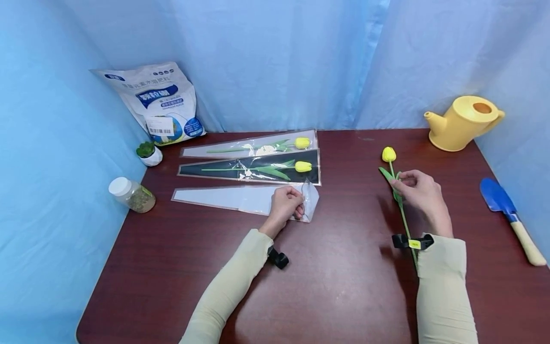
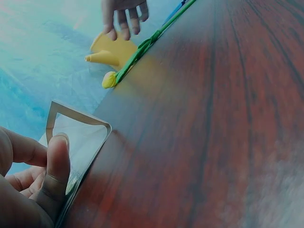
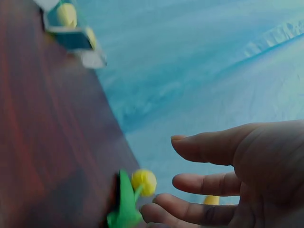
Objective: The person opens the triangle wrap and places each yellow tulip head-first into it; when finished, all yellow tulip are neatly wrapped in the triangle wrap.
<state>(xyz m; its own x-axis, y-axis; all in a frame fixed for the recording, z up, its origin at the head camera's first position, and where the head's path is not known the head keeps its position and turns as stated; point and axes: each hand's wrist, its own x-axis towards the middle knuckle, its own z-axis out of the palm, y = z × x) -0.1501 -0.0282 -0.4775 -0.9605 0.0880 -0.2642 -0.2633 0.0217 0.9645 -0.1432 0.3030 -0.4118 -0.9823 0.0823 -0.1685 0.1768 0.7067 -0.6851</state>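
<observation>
My left hand (image 1: 283, 206) pinches the wide end of a white-backed clear flower sleeve (image 1: 215, 197) on the table. In the left wrist view, the thumb presses near the mouth of this sleeve (image 2: 80, 133), which stands open. A single yellow artificial tulip (image 1: 388, 154) with green leaves lies at the right. Over its leaves and stem hovers my right hand (image 1: 420, 193); the right wrist view shows its fingers (image 3: 204, 184) apart and holding nothing, with the tulip (image 3: 144, 182) beyond the fingertips.
Behind the sleeve lie a black-backed sleeve (image 1: 193, 170) and a white-backed one (image 1: 195, 152), each with a yellow tulip. A fertilizer bag (image 1: 159, 105), small potted succulent (image 1: 150, 155) and jar (image 1: 133, 195) stand left. At right are a yellow watering can (image 1: 457, 125) and blue trowel (image 1: 498, 197).
</observation>
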